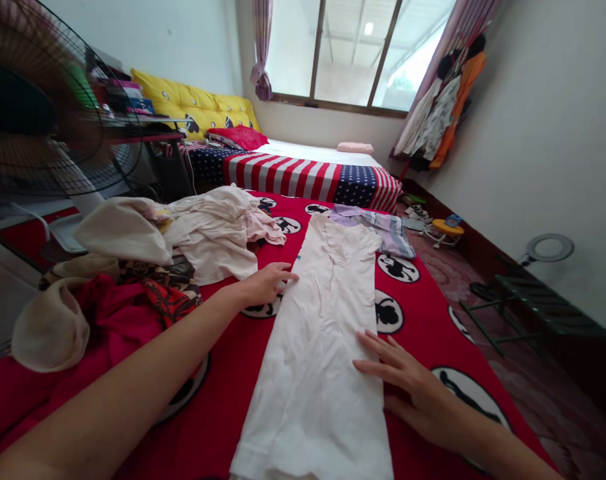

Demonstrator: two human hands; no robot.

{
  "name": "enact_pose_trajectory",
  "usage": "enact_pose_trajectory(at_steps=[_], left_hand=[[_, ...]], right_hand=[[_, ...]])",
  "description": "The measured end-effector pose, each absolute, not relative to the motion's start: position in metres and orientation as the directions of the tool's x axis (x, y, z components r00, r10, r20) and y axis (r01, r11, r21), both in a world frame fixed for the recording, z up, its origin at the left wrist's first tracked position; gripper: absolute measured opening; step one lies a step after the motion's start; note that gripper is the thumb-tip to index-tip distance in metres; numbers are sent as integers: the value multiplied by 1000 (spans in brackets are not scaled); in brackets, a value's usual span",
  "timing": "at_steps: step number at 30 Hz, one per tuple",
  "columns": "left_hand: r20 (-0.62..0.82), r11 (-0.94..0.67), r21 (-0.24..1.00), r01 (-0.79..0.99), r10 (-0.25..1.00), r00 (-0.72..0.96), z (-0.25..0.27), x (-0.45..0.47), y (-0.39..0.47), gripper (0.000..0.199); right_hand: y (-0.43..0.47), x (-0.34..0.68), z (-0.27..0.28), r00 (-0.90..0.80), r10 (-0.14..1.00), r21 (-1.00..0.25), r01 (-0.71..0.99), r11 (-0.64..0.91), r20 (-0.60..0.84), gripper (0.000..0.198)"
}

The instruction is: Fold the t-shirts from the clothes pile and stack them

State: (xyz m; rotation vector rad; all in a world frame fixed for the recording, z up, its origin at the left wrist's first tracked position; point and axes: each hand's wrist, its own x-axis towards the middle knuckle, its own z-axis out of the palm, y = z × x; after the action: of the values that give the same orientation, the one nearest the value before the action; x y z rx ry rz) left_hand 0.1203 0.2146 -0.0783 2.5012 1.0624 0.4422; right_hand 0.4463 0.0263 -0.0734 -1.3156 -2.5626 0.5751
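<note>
A white garment (327, 333), perhaps a shirt folded lengthwise into a long strip, lies on the red bedspread (223, 387) in front of me. Its surface is lightly wrinkled. At its upper left edge, my left hand (267, 283) touches the cloth with fingers extended. Lower down on the right edge, my right hand (413, 383) rests with its fingers spread over the fabric. Neither hand grips the cloth. Beyond the far end of the white garment lies a lilac and grey garment (397, 230), partly covered by it.
Piled clothes (213, 227) lie to the left, with a bra (53, 327) near the edge. A fan (43, 113) stands at the far left. Behind is another bed with a flag-patterned cover (293, 173). A dark green folding stool (543, 303) stands right.
</note>
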Motion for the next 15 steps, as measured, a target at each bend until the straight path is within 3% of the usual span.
enact_pose_trajectory(at_steps=[4,8,11,15], left_hand=[[-16,-686,405,604,656,755,-63,101,169,66],[-27,-761,419,495,534,845,-59,100,133,62],[-34,-767,465,442,484,875,-52,103,119,56],[-66,-691,603,400,456,888,-22,102,96,65]], right_hand=[[15,432,-73,-657,754,-457,667,588,11,61],[20,420,-77,-729,684,-487,600,634,-7,52],[24,415,-65,-704,710,-564,591,577,-11,41],[8,404,-25,-660,751,-733,518,441,-15,33]])
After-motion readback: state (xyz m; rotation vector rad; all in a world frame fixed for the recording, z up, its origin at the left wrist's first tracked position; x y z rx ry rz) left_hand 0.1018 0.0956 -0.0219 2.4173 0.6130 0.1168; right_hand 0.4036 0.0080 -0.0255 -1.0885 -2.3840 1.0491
